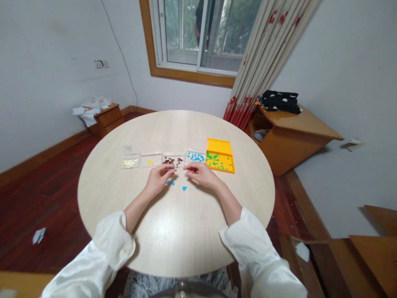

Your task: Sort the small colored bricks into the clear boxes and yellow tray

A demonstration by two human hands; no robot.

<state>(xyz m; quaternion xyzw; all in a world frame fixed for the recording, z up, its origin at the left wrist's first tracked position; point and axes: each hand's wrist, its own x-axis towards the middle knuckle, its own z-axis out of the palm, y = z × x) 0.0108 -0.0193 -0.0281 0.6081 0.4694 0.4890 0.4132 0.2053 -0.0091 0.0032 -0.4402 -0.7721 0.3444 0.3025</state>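
Left hand (pixel 158 179) and right hand (pixel 203 174) are above the middle of the round table (pixel 167 231), fingertips facing across a narrow gap. Both are loosely curled, thumbs near fingers; blue shows at the left fingertips, but whether either hand grips anything cannot be determined.

Loose blue pieces (pixel 184 188) lie on the tabletop beside and between the hands, well inside all edges. A broad run of tabletop separates them from the near edge, which both white sleeves (pixel 114 231) cross.

Immediately beyond the hands, clear trays (pixel 143 160) stand in a row, holding pale yellow, yellow, dark brown and blue pieces. An open yellow case (pixel 221 145) with green pieces ends the row at right. Tabletop extends around the row to the left, far and right edges. The wooden cabinet (pixel 297 140) stands near the table's right edge.

Labelling: markings on papers (pixel 93 108) at far left are too blurred to read.
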